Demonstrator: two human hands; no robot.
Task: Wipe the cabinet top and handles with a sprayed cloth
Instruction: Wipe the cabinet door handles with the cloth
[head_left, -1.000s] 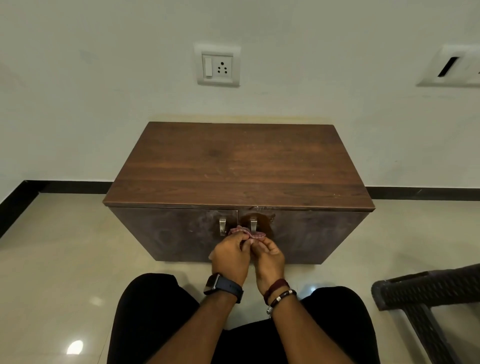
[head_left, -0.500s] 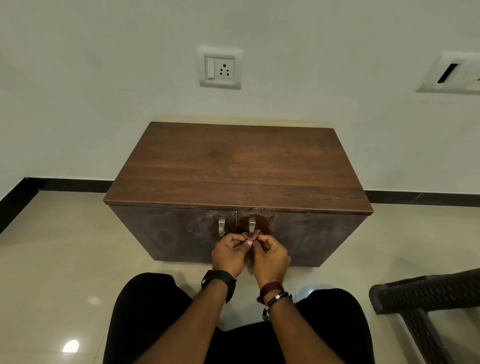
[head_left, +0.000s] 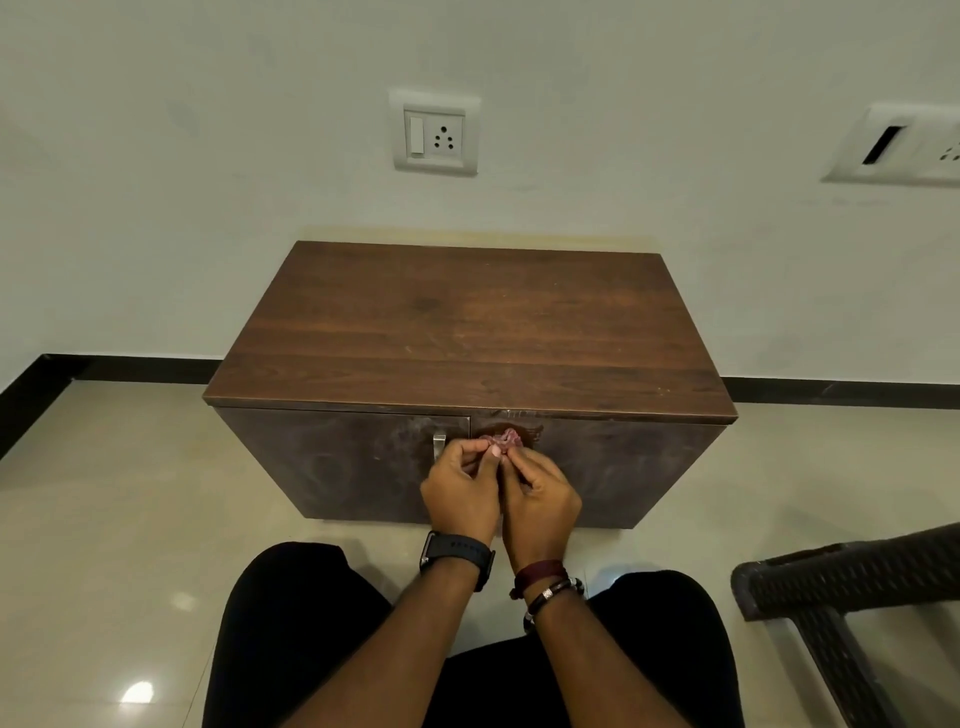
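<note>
A low dark wooden cabinet (head_left: 467, 332) stands against the wall, its top bare. Two doors meet at the front middle. The left door's metal handle (head_left: 439, 446) shows just left of my hands. A small bunched pink cloth (head_left: 503, 441) covers the spot of the right door's handle, which is hidden. My left hand (head_left: 460, 491) and my right hand (head_left: 540, 496) are pressed together in front of the doors, both pinching the cloth with their fingertips. A dark watch sits on the left wrist, bracelets on the right.
A dark woven chair (head_left: 852, 613) stands at the lower right. My black-clad knees (head_left: 291, 623) are just before the cabinet on the beige tiled floor. A white socket plate (head_left: 435, 134) is on the wall above the cabinet, another (head_left: 898, 148) at the right.
Both hands have moved the cloth up over the right handle, which showed before and is now covered. The cloth is bunched tighter.
</note>
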